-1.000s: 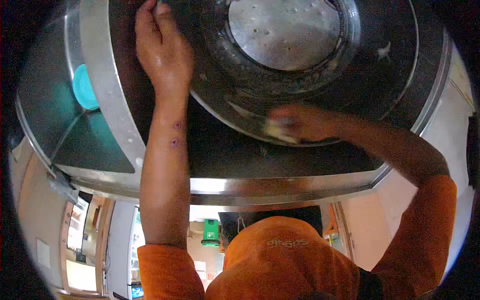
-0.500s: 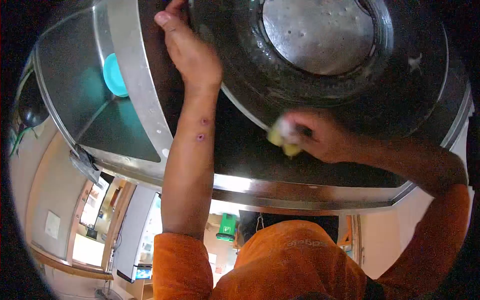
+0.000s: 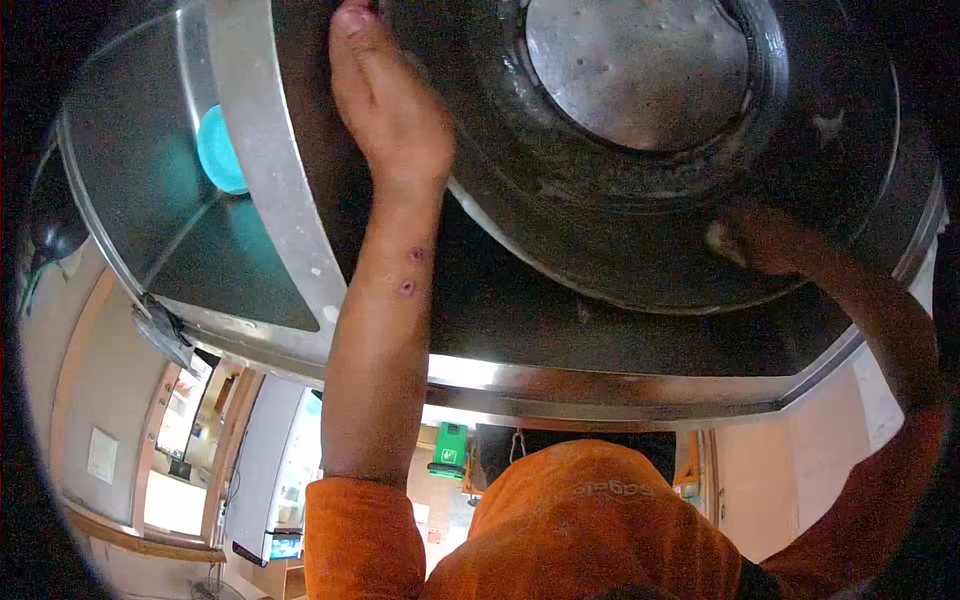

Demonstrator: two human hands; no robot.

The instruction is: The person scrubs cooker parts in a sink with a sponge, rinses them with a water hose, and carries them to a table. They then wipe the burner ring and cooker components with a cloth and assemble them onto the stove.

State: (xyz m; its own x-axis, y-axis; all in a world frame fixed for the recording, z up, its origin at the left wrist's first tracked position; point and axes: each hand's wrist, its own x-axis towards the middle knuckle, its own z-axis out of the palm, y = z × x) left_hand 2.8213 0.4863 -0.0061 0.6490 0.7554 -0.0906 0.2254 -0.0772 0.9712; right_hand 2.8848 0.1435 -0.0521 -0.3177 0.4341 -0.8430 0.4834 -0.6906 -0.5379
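Note:
A large, round, dark metal dish (image 3: pixel 600 235) with a shiny dented centre lies tilted in a metal sink (image 3: pixel 500 290). At its left edge is my left hand (image 3: pixel 400 120), closed on the rim, its fingertips partly out of sight at the top. My right hand (image 3: pixel 765 240) is closed around a pale yellowish sponge (image 3: pixel 722 243), which rests against the dish's lower right surface. The sponge is small and mostly covered by the fingers.
A metal divider (image 3: pixel 280 150) separates this basin from a second one on the left, where a turquoise bowl (image 3: pixel 220 150) lies. The sink's front edge (image 3: pixel 600 385) runs below my arms. Beyond it are a green bin (image 3: pixel 449 448) and a doorway on the left.
My right hand has moved right with the sponge, from the dish's lower left edge to its lower right surface. My left hand stays at the left rim, turned slightly. The view has shifted.

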